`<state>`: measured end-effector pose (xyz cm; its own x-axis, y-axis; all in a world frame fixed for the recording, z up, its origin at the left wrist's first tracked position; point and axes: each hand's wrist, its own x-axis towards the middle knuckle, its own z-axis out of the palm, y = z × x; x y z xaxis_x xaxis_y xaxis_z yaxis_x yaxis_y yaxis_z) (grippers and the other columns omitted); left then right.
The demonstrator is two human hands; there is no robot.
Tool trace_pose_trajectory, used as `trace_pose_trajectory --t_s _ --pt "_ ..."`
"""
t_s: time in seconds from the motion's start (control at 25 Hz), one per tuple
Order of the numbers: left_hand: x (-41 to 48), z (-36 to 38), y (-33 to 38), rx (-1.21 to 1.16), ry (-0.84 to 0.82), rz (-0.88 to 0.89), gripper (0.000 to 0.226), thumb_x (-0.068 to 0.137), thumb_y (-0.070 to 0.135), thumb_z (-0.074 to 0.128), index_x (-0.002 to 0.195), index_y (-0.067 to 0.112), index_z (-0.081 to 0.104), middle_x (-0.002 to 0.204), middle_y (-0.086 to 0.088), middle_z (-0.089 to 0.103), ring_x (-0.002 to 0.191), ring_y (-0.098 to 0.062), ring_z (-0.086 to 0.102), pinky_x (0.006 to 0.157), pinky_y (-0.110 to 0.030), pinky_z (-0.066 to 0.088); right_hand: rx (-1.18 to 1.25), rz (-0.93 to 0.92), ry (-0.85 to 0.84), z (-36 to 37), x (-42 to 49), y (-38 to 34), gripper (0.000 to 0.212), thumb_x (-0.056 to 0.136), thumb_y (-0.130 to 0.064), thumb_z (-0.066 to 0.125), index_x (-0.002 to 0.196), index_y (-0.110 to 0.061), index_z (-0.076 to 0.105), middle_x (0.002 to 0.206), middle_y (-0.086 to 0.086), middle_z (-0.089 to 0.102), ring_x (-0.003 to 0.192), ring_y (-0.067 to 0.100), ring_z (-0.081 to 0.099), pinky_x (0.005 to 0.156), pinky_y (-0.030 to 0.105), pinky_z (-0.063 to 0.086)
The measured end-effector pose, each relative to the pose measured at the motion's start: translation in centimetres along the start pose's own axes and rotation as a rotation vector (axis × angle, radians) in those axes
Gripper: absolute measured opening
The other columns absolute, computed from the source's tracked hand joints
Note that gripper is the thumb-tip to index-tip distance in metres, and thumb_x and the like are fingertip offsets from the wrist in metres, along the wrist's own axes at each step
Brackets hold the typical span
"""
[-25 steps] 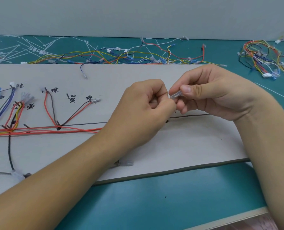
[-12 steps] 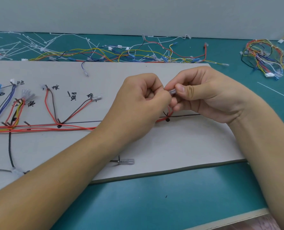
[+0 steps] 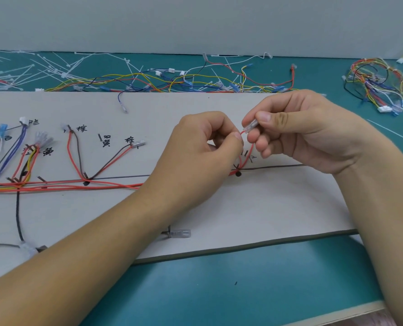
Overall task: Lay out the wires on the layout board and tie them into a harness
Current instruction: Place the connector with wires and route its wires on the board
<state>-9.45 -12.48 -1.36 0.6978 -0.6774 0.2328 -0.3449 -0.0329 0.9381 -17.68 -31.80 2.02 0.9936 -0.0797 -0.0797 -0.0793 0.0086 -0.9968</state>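
Left hand (image 3: 195, 149) pinch on the red wire (image 3: 249, 154), right hand (image 3: 309, 132) pinch on its clear terminal (image 3: 251, 126)

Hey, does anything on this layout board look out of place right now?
One loose blue wire from the pile behind strays over the layout board's far edge, its terminal lying off any marked route. Nothing looks damaged.

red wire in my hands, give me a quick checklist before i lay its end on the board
1. Right hand grip on the clear terminal: ok, pinched.
2. Left hand pinching the red wire behind the terminal: ok.
3. Red wire runs past the black dot on the layout board: ok.
4. Terminal lying on the board: not ok, held up.
5. Tie at the dot: cannot tell.
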Motion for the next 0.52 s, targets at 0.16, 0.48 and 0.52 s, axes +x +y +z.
trace_pose_trajectory --t_s 0.16,0.48,0.52 --pt "-0.08 0.08 0.22 0.081 0.003 0.009 0.018 0.096 0.005 0.061 0.079 0.004 0.067 0.057 0.009 0.047 0.033 -0.003 0.038 0.04 -0.008 0.026 -0.022 0.025 0.012 0.35 -0.12 -0.19 0.017 0.089 -0.011 0.062 0.095 0.0 0.073 0.08 0.014 0.075 0.066 0.017 0.073 0.06 0.025 0.06" --pt "-0.17 0.26 0.32 0.13 0.001 0.006 0.017 0.096 0.013 0.065 0.081 0.012 0.072 0.058 0.009 0.054 0.036 -0.002 0.041 0.043 -0.007 0.027 -0.234 0.02 0.072 0.86 -0.43 -0.88 0.006 0.083 -0.009 0.075 0.084 -0.003 0.075 0.072 0.012 0.067 0.056 0.016 0.058 0.055 0.024 0.052" --pt "-0.18 0.25 0.36 0.146 -0.006 0.012 0.017 0.096 0.013 0.066 0.081 0.014 0.073 0.058 0.009 0.056 0.038 -0.002 0.043 0.044 -0.008 0.028 -0.264 0.035 0.07 0.78 -0.42 -0.86 0.004 0.083 -0.006 0.075 0.083 -0.002 0.075 0.07 0.011 0.066 0.055 0.016 0.056 0.054 0.024 0.05"
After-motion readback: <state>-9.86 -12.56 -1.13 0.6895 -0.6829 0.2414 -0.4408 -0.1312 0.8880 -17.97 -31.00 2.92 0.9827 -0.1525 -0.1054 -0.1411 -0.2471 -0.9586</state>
